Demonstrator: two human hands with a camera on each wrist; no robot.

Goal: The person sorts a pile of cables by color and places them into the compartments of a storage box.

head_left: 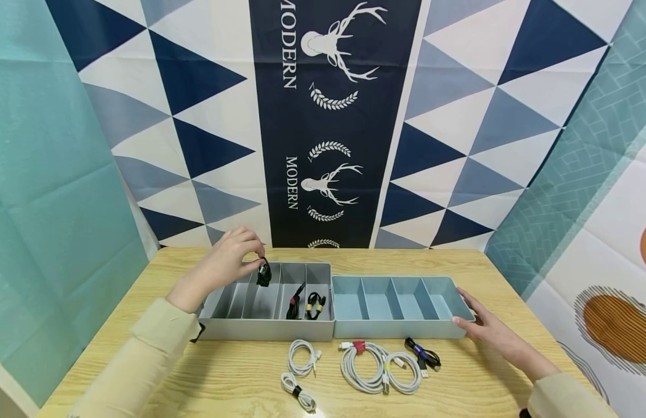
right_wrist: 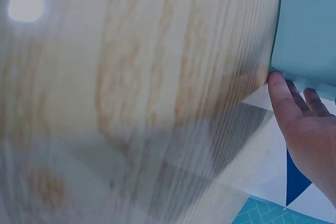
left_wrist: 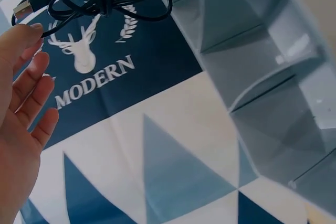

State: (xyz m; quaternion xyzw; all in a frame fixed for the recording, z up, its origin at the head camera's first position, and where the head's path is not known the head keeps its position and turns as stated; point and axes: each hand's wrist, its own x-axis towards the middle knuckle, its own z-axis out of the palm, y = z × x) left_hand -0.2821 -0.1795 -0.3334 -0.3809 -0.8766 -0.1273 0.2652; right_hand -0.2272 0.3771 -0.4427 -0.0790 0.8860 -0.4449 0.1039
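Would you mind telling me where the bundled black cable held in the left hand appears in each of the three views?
Head: black cable hangs from the left hand, left of centre, over the grey organiser tray.
Left wrist: top left, dangling from the fingers.
Right wrist: not in it.
Shared landmark: the grey organiser tray's compartments, also at the right of the left wrist view.
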